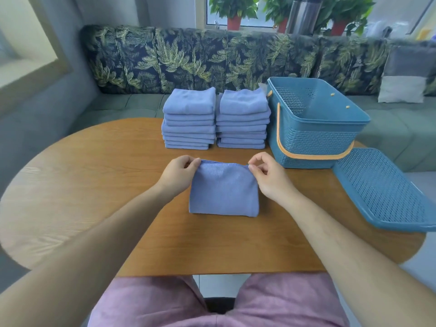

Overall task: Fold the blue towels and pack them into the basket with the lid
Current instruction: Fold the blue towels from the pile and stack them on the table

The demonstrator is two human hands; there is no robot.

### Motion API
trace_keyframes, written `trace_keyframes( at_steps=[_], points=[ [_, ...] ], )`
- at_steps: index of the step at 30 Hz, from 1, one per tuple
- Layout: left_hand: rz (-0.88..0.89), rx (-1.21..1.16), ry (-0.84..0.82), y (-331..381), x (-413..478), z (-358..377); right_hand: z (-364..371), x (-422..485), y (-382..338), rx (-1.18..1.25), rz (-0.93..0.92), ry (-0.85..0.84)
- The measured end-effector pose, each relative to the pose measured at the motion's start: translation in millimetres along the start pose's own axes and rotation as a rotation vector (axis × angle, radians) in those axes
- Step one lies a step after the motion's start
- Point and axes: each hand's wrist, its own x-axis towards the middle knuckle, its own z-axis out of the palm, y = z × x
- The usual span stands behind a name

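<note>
- Head view, centre of the frame: a folded blue towel (pixel 223 192) lay flat on the wooden table (pixel 94 173), its folded edge toward the bottom of the frame.
- The left hand (pixel 180 172) pinched the towel's upper left corner between thumb and curled fingers.
- The right hand (pixel 264 175) pinched the upper right corner with thumb and forefinger, the other fingers loosely curled above it.
- Above the towel, in the upper middle, two stacks of folded blue towels stood side by side and almost touching: the left stack (pixel 188 119) and the right stack (pixel 243 119).
- Just right of the stacks stood the blue basket (pixel 316 138), open, with its orange handle (pixel 313 156) lowered across the front wall.
- The lid (pixel 382 187) lay flat on the table at the right edge of the frame, below the basket and close to it.
- Across the top ran a leaf-patterned sofa (pixel 188 57), with potted plants (pixel 233 10) on the sill behind and a grey and white cushion (pixel 405 76) at upper right.
- Pink shorts (pixel 153 303) filled the bottom.
</note>
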Motion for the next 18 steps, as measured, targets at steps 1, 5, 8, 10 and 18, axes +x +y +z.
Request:
trace_keyframes(
  at_steps=[1,5,8,10,18],
  points=[
    [-0.026,0.010,0.006,-2.6,11.4,4.5,3.8,9.7,0.4,-0.023,0.020,0.004],
    [-0.116,0.078,-0.002,-18.8,48.2,21.3,21.9,42.0,11.8,-0.104,0.098,0.017],
    [-0.025,0.211,0.123,-23.8,51.0,30.6,31.4,51.7,24.2,-0.277,0.130,0.093],
    [0.198,0.299,0.156,-23.1,36.3,40.1,39.2,43.7,21.1,-0.432,-0.023,0.186],
    [0.261,0.524,-0.145,-45.7,15.2,62.4,80.0,12.4,18.6,-0.640,-0.006,-0.197]
  ],
)
